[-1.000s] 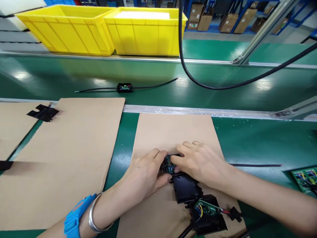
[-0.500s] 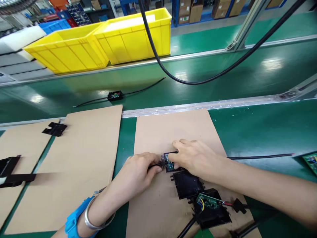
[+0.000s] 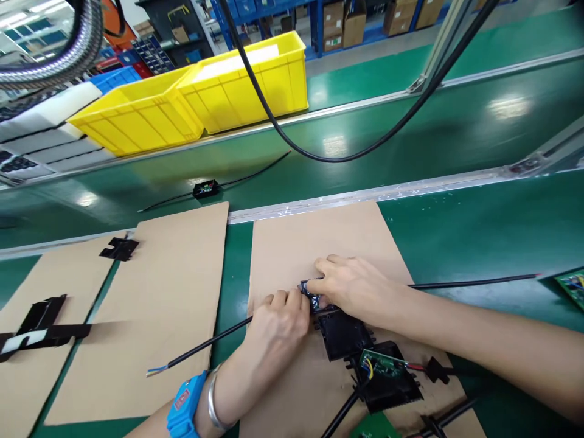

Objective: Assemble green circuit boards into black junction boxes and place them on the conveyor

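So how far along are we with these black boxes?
One wired box already lies on the belt. Left hand and right hand press the small box, cables out each side. Another box with its board exposed and an empty shell wait beside them.

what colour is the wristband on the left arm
Bright blue, with a small red patch on its face; the head view shows the wristband at the bottom edge.

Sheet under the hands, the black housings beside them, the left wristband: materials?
Sheet: looks like plain cardboard, matte tan, uncoated, with cut straight edges. Black housings: likely moulded plastic, dull black with a slight sheen, tabs along the rims. Wristband on the left arm: seemingly blue rubbery plastic or woven strap with a red label; beside it a bangle that looks like polished metal, bright and reflective.
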Demonstrator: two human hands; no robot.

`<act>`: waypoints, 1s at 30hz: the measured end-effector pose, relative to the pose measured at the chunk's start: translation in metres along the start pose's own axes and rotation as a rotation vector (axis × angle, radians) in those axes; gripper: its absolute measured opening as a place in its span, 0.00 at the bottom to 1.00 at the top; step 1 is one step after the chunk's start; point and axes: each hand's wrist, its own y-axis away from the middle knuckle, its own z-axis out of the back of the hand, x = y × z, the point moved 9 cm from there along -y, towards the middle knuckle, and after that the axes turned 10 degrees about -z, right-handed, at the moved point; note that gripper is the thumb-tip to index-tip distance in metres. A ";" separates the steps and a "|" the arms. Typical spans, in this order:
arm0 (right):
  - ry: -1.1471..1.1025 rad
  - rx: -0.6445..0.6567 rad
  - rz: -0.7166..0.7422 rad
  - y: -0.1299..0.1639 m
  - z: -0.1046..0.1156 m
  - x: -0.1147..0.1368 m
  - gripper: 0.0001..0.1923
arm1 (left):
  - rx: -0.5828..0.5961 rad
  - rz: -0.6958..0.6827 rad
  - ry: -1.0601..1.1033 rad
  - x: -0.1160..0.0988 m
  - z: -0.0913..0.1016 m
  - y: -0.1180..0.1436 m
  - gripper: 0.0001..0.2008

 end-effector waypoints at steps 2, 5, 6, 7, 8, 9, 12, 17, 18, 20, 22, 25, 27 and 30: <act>0.008 0.034 -0.024 0.000 0.003 0.000 0.03 | 0.029 0.011 0.032 0.001 -0.003 -0.001 0.10; -0.013 0.047 -0.017 -0.006 0.013 0.003 0.03 | -0.014 0.058 0.098 0.008 -0.004 0.004 0.10; -0.041 0.038 -0.007 -0.010 0.018 0.004 0.05 | -0.038 0.075 0.109 0.010 -0.004 0.007 0.11; -0.066 0.036 -0.007 -0.015 0.021 0.006 0.07 | -0.064 0.087 0.121 0.011 -0.004 0.009 0.12; -0.085 0.047 -0.012 -0.021 0.022 0.007 0.10 | -0.094 0.096 0.141 0.012 -0.005 0.012 0.13; -0.093 0.067 -0.023 -0.027 0.021 0.008 0.14 | -0.129 0.102 0.166 0.012 -0.005 0.014 0.14; -0.074 0.140 -0.048 -0.043 0.012 0.013 0.17 | -0.222 0.114 0.234 0.012 -0.009 0.019 0.14; -0.120 0.127 -0.080 -0.036 0.007 0.007 0.15 | -0.250 0.135 0.268 0.020 -0.006 0.017 0.12; -0.131 0.116 -0.093 -0.029 0.008 0.001 0.17 | -0.250 0.146 0.275 0.023 -0.001 0.016 0.11; -0.186 0.083 -0.096 -0.013 0.012 -0.009 0.21 | -0.252 0.152 0.309 0.026 0.010 0.013 0.09; -0.247 0.050 -0.078 0.003 0.017 -0.017 0.24 | -0.254 0.061 0.393 0.018 0.020 0.008 0.10; -0.255 0.048 -0.065 0.018 0.016 -0.026 0.32 | -0.259 -0.199 0.499 -0.007 0.027 -0.001 0.14; -0.236 0.071 -0.057 0.019 0.012 -0.027 0.30 | -0.252 -0.286 0.497 -0.016 0.023 -0.006 0.19; -0.254 0.085 -0.052 0.014 0.010 -0.026 0.26 | -0.233 -0.296 0.472 -0.016 0.009 -0.010 0.19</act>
